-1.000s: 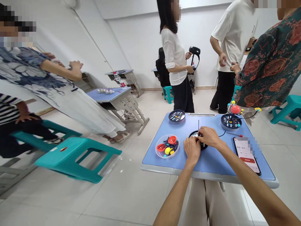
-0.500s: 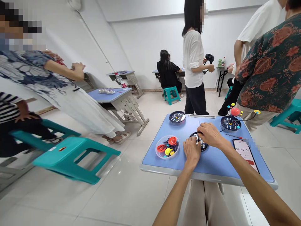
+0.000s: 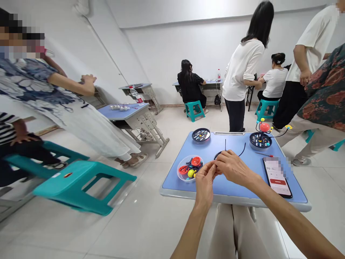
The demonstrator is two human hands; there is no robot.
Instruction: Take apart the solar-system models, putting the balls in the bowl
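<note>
My left hand (image 3: 205, 180) and my right hand (image 3: 232, 166) meet fingertip to fingertip above the blue table (image 3: 242, 190). Both are pinched closed; whatever is between the fingers is too small or hidden to name. Behind them lies a round black base (image 3: 217, 155), mostly covered by my right hand, with thin black rods standing up near it. A clear bowl (image 3: 185, 179) of red, yellow and black parts is left of my left hand. Farther back are a black disc (image 3: 201, 135) and a finished-looking model with a red ball (image 3: 264, 127) on a round base (image 3: 260, 141).
A phone (image 3: 277, 181) lies at the table's right side, with a thin screwdriver-like tool (image 3: 265, 155) behind it. A teal stool (image 3: 72, 180) stands on the floor at left. Several people stand or sit around the room.
My hands have lifted off the round base and come together, nearer to me and slightly left. The standing person in white has moved right and leans forward.
</note>
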